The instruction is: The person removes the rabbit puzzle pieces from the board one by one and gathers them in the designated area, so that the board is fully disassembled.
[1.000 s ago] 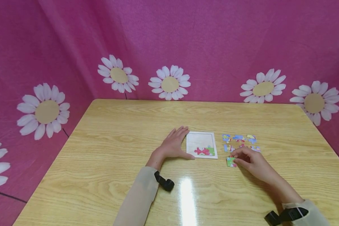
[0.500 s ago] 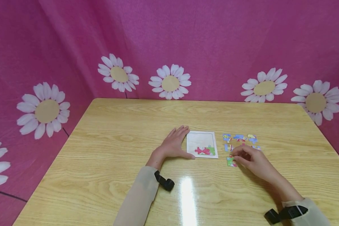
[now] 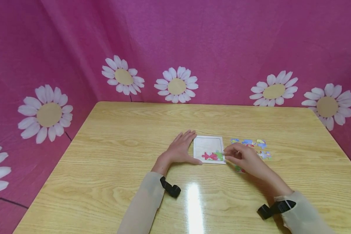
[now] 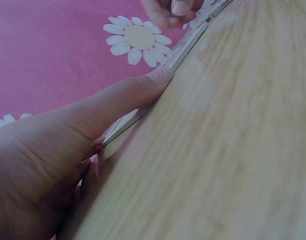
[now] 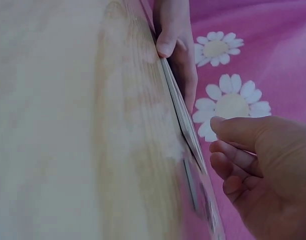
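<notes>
A square white puzzle tray [image 3: 205, 144] lies on the table, with a red and a green jigsaw piece [image 3: 219, 156] in its lower right corner. My left hand [image 3: 178, 151] spans the tray's left side. Its straight fingers reach the far left corner, and the thumb [image 4: 138, 90] lies on the near edge. My right hand [image 3: 247, 160] is just past the tray's right edge, thumb and index fingertips close together. In the right wrist view its fingers [image 5: 235, 155] are loosely bent, with no piece showing between them.
Several loose jigsaw pieces [image 3: 261, 143] lie right of the tray, some hidden under my right hand. A green and red piece [image 3: 239, 169] peeks out below it. The wooden table [image 3: 128, 139] stands against a pink flowered cloth [image 3: 222, 42].
My right hand has moved left from over the loose pieces to the tray's right edge, uncovering pieces on the right. My left hand has stayed on the tray.
</notes>
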`<state>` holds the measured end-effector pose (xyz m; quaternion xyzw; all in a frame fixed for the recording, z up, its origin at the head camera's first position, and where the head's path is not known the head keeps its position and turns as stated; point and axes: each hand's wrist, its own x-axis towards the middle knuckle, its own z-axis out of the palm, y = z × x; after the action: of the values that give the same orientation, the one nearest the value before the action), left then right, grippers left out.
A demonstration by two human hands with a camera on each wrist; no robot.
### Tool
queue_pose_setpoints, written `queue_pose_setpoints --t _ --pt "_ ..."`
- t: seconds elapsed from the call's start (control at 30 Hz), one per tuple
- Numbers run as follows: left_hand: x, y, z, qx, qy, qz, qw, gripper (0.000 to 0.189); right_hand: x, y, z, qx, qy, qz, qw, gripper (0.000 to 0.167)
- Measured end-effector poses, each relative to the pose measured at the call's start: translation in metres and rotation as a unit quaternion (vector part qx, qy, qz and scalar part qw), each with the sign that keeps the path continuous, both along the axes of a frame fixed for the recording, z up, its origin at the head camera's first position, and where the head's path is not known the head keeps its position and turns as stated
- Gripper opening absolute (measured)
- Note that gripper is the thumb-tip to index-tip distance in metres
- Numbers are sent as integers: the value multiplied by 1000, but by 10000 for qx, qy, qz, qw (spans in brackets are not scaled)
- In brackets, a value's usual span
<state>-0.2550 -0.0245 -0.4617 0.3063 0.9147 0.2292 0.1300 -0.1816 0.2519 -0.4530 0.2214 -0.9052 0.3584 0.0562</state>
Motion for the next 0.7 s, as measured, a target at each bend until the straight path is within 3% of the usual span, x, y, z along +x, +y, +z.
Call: queue_pose_setpoints --t 0.7 --pt "-1 -1 -2 -45 12 -6 10000 116 -25 -40 8 498 -927 487 9933 13"
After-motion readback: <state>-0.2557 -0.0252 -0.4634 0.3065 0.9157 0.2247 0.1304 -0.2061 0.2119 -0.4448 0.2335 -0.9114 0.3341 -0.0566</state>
